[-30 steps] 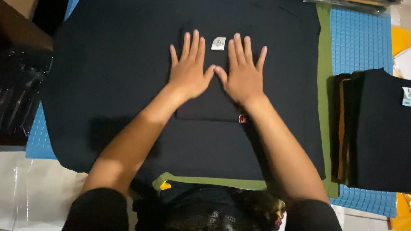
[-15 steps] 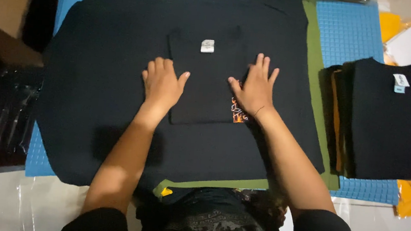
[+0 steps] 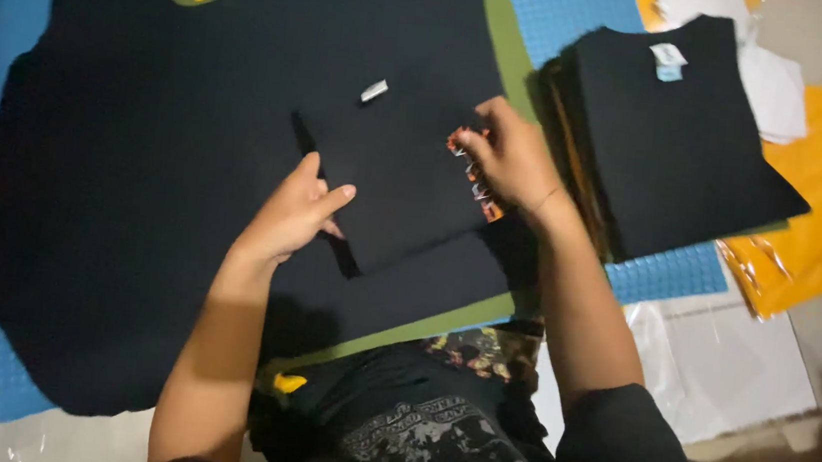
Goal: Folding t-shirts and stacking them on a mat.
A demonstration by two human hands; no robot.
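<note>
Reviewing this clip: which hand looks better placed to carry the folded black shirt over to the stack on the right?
Probably the right hand. It grips the folded black shirt at its right edge, the side nearest the stack of folded shirts. The left hand holds the far left edge.

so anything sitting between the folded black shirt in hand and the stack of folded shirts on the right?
Nothing visible. The left hand and right hand grip opposite edges of the folded black shirt; only flat black fabric and a green strip lie between it and the stack.
</note>
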